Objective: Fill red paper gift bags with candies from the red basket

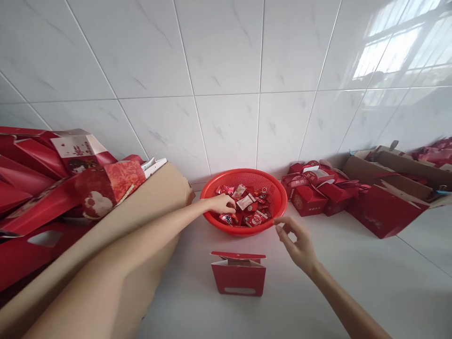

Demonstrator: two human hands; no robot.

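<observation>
My left hand [222, 204] reaches over the left rim of a red plastic basket [243, 231], its fingers curled down among the wrapped candies [254, 219]. What its fingertips grip, if anything, is hidden. My right hand [297, 242] is at the basket's front right rim, thumb and forefinger bent towards each other with a small gap, and no held thing shows. In front of the basket a small red gift box [240, 278] stands upright on the white surface, its top flaps partly raised and a pale oval low on its front.
On the left, a large cardboard carton [165, 197] holds red printed boxes [88, 183]. Several closed red gift boxes [310, 200] are piled right of the basket. Farther right stands an open cardboard box [406, 167] with a larger red box [386, 212] before it. A tiled wall [226, 127] runs behind.
</observation>
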